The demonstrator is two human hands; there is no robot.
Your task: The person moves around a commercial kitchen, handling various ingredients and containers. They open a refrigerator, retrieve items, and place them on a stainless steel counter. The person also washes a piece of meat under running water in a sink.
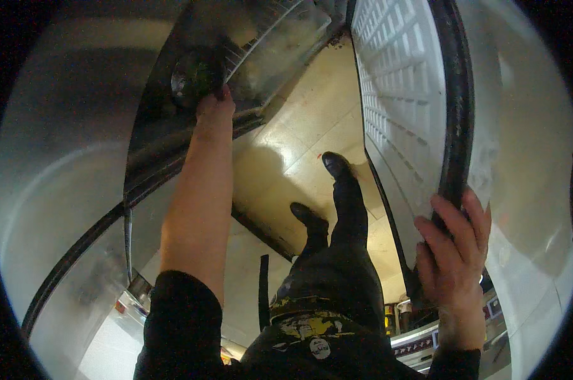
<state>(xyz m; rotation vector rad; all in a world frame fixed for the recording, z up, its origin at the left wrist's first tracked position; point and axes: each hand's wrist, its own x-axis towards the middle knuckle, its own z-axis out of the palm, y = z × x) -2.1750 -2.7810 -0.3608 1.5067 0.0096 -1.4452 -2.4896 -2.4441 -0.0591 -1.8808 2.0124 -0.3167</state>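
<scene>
My left hand [215, 102] reaches into the dark interior of a refrigerator at the upper left. Its fingers are partly hidden in shadow, beside a dark rounded object [196, 78] that I cannot identify. A wire shelf [262, 38] lies just beyond the fingers. On the right, my right hand [455, 247] holds the edge of the open refrigerator door [405, 95], its fingers curled over the black door gasket [457, 95]. The door's inner side is white with a raised grid pattern.
Pale floor tiles [315, 109] lie below, with my dark shoes [334, 164] and trousered legs on them. A metal cabinet face [68, 118] curves along the left. Items with coloured packaging [390, 320] stand low at the right, behind the door.
</scene>
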